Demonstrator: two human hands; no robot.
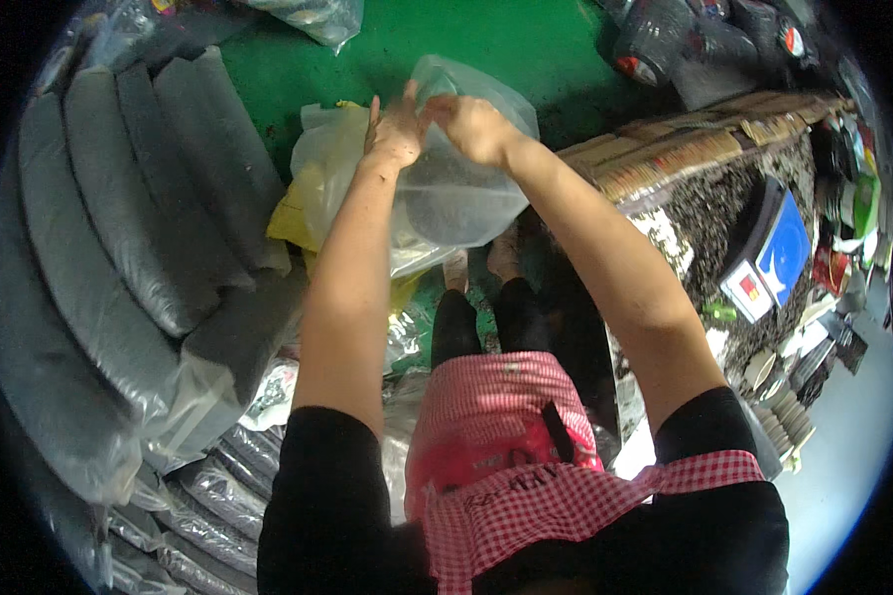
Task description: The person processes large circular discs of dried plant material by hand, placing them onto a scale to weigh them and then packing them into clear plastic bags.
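While bending over a green floor point(298, 64), shows dark lettering on a red-and-white checked cloth apron point(511, 486) and, at right, a white motif on a flat blue packet point(784, 253). Pinches a puffed-out, translucent, colourless plastic bag point(456, 203) above the floor with the right hand point(474, 129) in a curled grip; cannot tell, for blur, the left hand point(397, 137)'s grip.

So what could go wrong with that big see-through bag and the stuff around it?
Maybe these things. The clear plastic bag looks thin, so it might tear or slip from the left hand and right hand. It also partly hides the feet in this view, so a stumble is possible. And the loose dark pile on the right lies uncovered, so a bump could scatter some.
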